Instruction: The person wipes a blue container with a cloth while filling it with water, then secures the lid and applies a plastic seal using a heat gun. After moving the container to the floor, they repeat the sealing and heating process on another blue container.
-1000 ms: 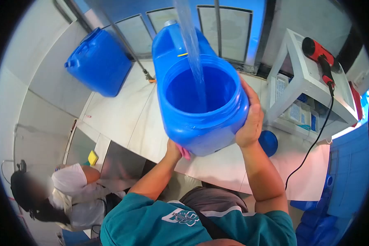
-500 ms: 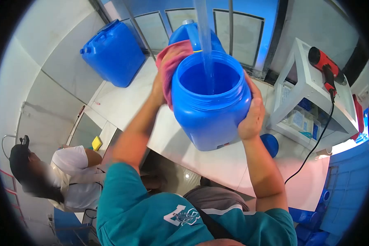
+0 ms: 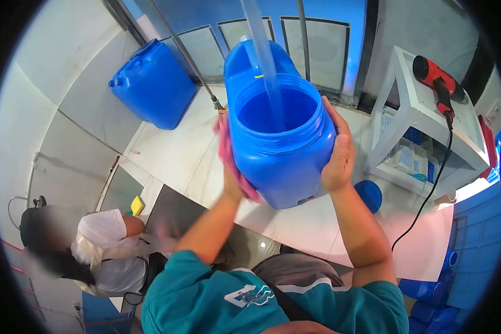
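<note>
A wide-mouthed blue plastic container stands uncapped before me on the white tiled counter. Through its round mouth runs a clear tube, coming down from above. My left hand presses a pink cloth against the container's left side; most of its fingers are hidden by cloth and container. On the opposite side my right hand grips the wall, thumb toward me and fingers round the back. Close behind the container is a blue jug with a handle. A round blue lid lies to the right.
A large blue jerrycan stands at the back left. On the right, a white shelf unit carries a red heat gun with a hanging black cord. A thin metal rod slants down behind the counter. Another person is at lower left.
My left hand has slid the pink cloth down the container's left side, from near the rim to lower on the wall. My right hand keeps its grip. The other person's arm has shifted.
</note>
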Available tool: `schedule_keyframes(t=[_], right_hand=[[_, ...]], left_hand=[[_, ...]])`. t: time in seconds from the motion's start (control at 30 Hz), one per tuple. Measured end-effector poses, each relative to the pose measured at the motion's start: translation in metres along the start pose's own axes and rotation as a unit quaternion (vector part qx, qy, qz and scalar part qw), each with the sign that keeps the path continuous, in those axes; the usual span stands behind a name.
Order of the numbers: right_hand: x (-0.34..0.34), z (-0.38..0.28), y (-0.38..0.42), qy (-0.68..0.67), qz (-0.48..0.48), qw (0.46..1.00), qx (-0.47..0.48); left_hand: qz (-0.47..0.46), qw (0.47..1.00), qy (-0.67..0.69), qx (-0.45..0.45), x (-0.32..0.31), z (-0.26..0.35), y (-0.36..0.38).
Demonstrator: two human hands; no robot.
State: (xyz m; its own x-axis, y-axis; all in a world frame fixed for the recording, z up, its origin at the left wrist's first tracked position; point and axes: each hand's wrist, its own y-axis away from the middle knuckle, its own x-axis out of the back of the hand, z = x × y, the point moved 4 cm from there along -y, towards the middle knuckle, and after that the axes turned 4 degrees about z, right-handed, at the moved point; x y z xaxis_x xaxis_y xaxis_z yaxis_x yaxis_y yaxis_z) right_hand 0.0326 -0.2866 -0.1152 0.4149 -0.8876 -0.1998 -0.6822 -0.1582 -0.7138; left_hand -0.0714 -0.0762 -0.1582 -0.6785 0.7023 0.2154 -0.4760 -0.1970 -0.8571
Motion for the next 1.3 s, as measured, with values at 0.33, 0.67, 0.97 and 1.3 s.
schedule_keyframes(t=[0.33, 0.67, 0.97, 1.3], right_hand=[[-0.008, -0.009, 0.023, 0.114, 0.058, 0.992, -0.001], [-0.004, -0.003, 0.03, 0.103, 0.069, 0.992, -0.007], [-0.007, 0.002, 0.034, 0.071, 0.074, 0.995, -0.004], [0.0, -0.002, 0.041, 0.134, 0.025, 0.991, 0.012]], left_hand=[[-0.212, 0.972, 0.024, 0.098, -0.024, -0.086, -0.247], [-0.525, 0.83, 0.023, 0.188, -0.081, -0.122, -0.298], [-0.053, 0.806, 0.368, 0.46, -0.064, -0.171, -0.024], [0.131, 0.809, 0.295, 0.492, -0.017, 0.01, 0.118]])
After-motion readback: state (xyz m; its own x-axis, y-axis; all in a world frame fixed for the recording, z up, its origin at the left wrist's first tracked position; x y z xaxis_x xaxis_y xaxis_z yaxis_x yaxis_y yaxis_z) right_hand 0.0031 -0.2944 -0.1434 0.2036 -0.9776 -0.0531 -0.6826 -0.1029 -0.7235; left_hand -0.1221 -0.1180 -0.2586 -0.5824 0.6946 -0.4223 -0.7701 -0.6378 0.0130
